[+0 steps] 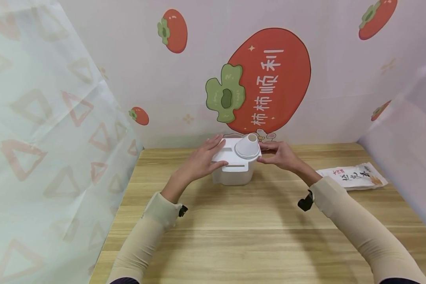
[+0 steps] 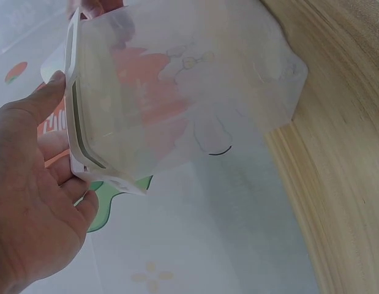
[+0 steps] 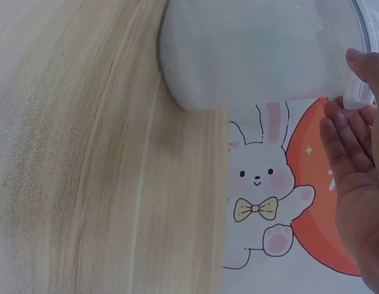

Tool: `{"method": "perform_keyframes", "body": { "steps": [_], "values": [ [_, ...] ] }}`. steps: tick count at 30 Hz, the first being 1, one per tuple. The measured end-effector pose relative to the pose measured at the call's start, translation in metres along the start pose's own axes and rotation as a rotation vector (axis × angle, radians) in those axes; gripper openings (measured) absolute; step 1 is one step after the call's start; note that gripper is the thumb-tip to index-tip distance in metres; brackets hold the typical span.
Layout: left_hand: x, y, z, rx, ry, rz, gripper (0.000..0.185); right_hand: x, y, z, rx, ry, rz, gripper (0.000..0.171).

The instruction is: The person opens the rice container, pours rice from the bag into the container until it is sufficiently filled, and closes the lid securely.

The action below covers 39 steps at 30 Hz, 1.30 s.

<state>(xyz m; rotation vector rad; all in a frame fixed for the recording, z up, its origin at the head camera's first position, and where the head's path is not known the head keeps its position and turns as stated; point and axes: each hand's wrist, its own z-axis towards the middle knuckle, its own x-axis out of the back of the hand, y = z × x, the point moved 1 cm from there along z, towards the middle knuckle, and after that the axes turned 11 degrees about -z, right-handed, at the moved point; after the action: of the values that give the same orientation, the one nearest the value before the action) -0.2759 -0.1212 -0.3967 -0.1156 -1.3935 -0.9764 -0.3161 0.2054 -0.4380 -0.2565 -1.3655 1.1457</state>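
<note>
A translucent white container (image 1: 232, 175) stands on the wooden table (image 1: 252, 228) near the back wall. Its white lid (image 1: 228, 153) carries a small white cup (image 1: 247, 145) turned upside down. My left hand (image 1: 202, 159) lies on the lid's left side with fingers stretched across the top and the thumb at the front edge. In the left wrist view the left hand (image 2: 30, 202) sits against the lid rim (image 2: 76, 110) of the container (image 2: 195, 92). My right hand (image 1: 278, 155) pinches the lid's right corner. In the right wrist view the right hand (image 3: 354, 165) meets the rim beside the container (image 3: 256, 55).
A white printed packet (image 1: 355, 175) lies flat at the table's right side. Patterned sheets close off the left, back and right of the table. Bare wood stretches between the container and the near edge.
</note>
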Motion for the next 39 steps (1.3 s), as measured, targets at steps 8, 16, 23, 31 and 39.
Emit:
{"method": "perform_keyframes", "body": {
  "steps": [8, 16, 23, 31, 39],
  "values": [
    [0.001, 0.001, 0.000, 0.003, 0.000, -0.004, 0.080, 0.009, -0.002, 0.003, 0.113, 0.008, -0.150, 0.059],
    [0.001, 0.000, 0.000, 0.000, 0.003, -0.002, 0.080, 0.028, -0.010, 0.011, 0.196, -0.113, -0.282, 0.059],
    [0.000, 0.000, 0.000, 0.009, -0.001, -0.004, 0.080, 0.039, -0.014, 0.010, 0.162, -0.104, -0.321, 0.056],
    [0.000, 0.001, -0.001, 0.022, 0.000, -0.016, 0.080, 0.041, -0.017, 0.008, 0.146, -0.081, -0.291, 0.053],
    [-0.001, 0.000, -0.002, 0.017, 0.005, -0.018, 0.080, 0.036, -0.017, 0.006, 0.109, -0.122, -0.253, 0.058]
  ]
}}
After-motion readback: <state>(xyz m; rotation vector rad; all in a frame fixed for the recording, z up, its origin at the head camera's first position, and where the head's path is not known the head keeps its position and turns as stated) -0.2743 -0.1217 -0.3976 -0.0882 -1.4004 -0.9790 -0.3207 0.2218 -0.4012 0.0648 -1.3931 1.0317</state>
